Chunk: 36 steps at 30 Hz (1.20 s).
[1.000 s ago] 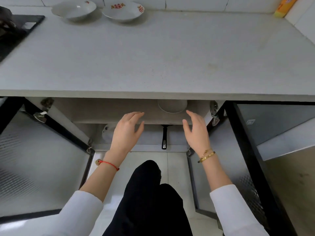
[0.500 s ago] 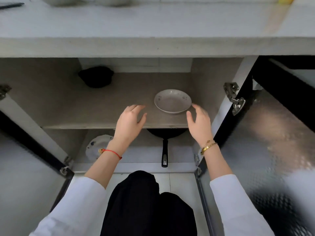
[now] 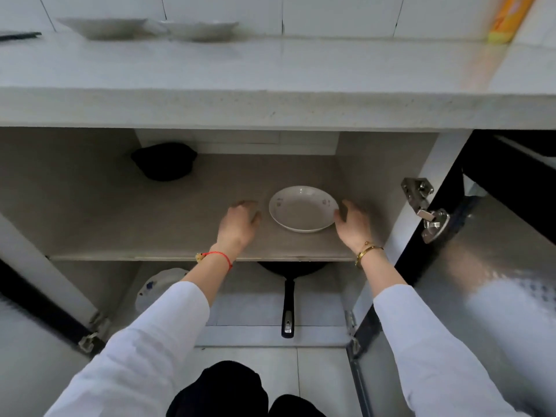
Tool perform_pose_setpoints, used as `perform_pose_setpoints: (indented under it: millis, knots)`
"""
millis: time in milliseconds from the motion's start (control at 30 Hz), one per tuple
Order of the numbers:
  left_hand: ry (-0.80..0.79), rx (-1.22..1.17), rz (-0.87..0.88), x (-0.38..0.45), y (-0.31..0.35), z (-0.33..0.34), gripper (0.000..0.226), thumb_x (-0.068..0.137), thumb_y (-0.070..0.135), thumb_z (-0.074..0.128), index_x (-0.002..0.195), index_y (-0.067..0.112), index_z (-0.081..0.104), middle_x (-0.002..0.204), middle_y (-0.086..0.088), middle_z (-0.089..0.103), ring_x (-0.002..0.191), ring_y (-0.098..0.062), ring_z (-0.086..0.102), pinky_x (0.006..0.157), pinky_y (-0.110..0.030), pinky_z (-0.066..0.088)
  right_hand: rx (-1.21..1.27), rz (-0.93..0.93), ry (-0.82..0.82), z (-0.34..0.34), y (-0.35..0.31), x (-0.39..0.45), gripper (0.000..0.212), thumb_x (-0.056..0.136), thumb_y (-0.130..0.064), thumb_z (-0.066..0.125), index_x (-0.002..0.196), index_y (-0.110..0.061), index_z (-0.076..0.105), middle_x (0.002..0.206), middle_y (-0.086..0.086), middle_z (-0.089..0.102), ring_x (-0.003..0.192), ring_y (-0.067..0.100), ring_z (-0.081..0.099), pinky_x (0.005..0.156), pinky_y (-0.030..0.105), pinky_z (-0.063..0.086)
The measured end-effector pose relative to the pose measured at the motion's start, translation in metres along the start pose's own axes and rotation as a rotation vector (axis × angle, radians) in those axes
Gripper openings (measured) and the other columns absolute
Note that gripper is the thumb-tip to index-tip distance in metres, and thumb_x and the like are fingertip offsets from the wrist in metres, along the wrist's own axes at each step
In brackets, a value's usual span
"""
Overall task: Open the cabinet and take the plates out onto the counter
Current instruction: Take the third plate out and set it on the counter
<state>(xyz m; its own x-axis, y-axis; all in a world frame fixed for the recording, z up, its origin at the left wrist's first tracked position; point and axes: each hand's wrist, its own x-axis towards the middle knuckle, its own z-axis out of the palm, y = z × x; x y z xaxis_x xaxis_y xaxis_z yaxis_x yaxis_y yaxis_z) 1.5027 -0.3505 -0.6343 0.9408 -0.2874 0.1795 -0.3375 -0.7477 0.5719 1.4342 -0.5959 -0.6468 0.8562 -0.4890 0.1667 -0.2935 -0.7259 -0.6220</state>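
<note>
Plate (image 3: 302, 209) flanked on the shelf (image 3: 150, 230)
Left hand (image 3: 239, 225) and right hand (image 3: 353, 224) are held open, nothing gripped.

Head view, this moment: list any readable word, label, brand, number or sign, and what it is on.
None can be read.
Yellow-orange package at the counter's back right corner: printing too blurred to read.
Plate on the upper cabinet shelf, between the left hand and right hand: small rim marks, decoration rather than legible text.
Plate on the lower shelf: blue marks, not readable.
</note>
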Motion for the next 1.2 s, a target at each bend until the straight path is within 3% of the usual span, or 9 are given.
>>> perform_pose_setpoints:
  millis: [167,267,533,633,767,900,1133,1200]
  knots:
    - [-0.064,0.012,-0.047,0.023,-0.006,0.021,0.03,0.095,0.026,0.053,0.116,0.008,0.064,0.124,-0.019,0.063,0.113,-0.039,0.06,0.092,-0.043,0.051,-0.038,0.055,-0.05,0.014,0.01,0.028,0.044,0.097,-0.031,0.045,0.131,-0.003,0.048,0.132,0.021,0.055,0.123,0.038,0.048,0.099,0.04,0.041]
    - [-0.111,0.008,-0.048,0.033,-0.007,0.03,0.026,0.094,0.026,0.051,0.101,0.005,0.065,0.112,-0.02,0.065,0.105,-0.039,0.062,0.086,-0.045,0.052,-0.065,0.074,-0.088,0.019,0.016,0.035,0.046,0.098,-0.031,0.045,0.133,-0.002,0.045,0.132,0.022,0.054,0.123,0.039,0.049,0.099,0.041,0.041]
    - [-0.18,-0.006,-0.124,0.05,0.0,0.05,0.038,0.097,0.036,0.047,0.101,0.003,0.066,0.11,-0.02,0.066,0.104,-0.037,0.062,0.086,-0.038,0.051,-0.073,0.081,-0.137,0.029,0.029,0.039,0.038,0.099,-0.029,0.041,0.123,-0.002,0.053,0.124,0.022,0.06,0.115,0.039,0.054,0.096,0.04,0.045]
    - [-0.2,-0.061,-0.149,0.051,-0.001,0.057,0.036,0.097,0.035,0.049,0.1,0.005,0.068,0.106,-0.017,0.069,0.101,-0.034,0.064,0.076,-0.03,0.045,-0.034,0.09,-0.162,0.031,0.029,0.04,0.035,0.099,-0.026,0.039,0.118,-0.002,0.057,0.12,0.02,0.062,0.11,0.037,0.058,0.089,0.036,0.046]
    - [-0.175,-0.062,-0.134,0.046,-0.003,0.059,0.033,0.096,0.031,0.051,0.093,0.003,0.07,0.1,-0.018,0.071,0.097,-0.034,0.065,0.067,-0.025,0.032,0.026,0.1,-0.152,0.03,0.029,0.033,0.03,0.098,-0.022,0.042,0.115,-0.005,0.059,0.115,0.017,0.065,0.105,0.034,0.06,0.078,0.027,0.04]
    - [-0.126,-0.063,-0.085,0.026,-0.01,0.053,0.026,0.095,0.026,0.056,0.095,0.004,0.071,0.098,-0.017,0.073,0.096,-0.033,0.066,0.06,-0.023,0.023,0.068,0.088,-0.117,0.029,0.027,0.009,0.029,0.097,-0.021,0.043,0.117,-0.009,0.059,0.112,0.014,0.066,0.101,0.033,0.061,0.079,0.03,0.045]
    - [0.026,-0.215,-0.016,-0.043,-0.017,0.02,0.021,0.094,0.018,0.058,0.105,0.006,0.072,0.105,-0.013,0.074,0.101,-0.029,0.068,0.074,-0.021,0.04,0.208,-0.003,-0.033,0.016,0.001,-0.058,0.029,0.097,-0.018,0.044,0.122,-0.014,0.058,0.1,0.008,0.068,0.08,0.02,0.06,0.062,0.022,0.04]
    - [0.05,-0.214,0.005,-0.063,-0.02,0.006,0.022,0.094,0.019,0.058,0.108,0.009,0.072,0.108,-0.009,0.074,0.105,-0.026,0.067,0.074,-0.016,0.036,0.231,-0.034,-0.031,0.011,-0.008,-0.077,0.031,0.097,-0.018,0.043,0.125,-0.014,0.057,0.103,0.006,0.068,0.081,0.015,0.057,0.07,0.021,0.041]
